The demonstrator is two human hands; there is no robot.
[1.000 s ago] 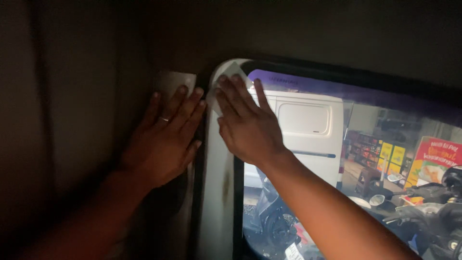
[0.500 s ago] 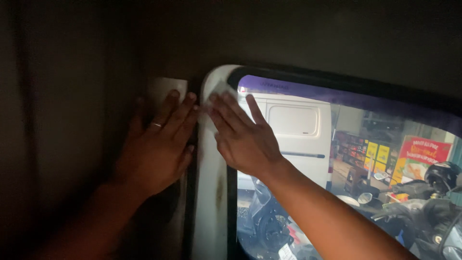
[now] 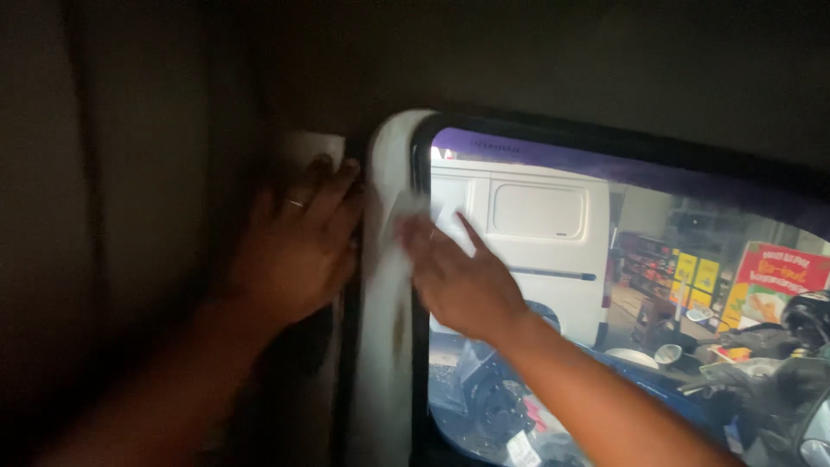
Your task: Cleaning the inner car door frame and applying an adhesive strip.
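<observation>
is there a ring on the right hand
No, the right hand, pressed on the pale window frame, shows bare fingers; the ring sits on a finger of the left hand.

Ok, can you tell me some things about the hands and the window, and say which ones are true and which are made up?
1. The left hand wears a ring. True.
2. The right hand lies on the window and its pale frame. True.
3. A red truck is outside the window. False: it is a white van.
4. The left hand is pressed flat on the glass. False: it rests on the dark wall left of the frame, over a pale sheet.
5. Both hands are clenched into fists. False: the fingers are spread.
</observation>
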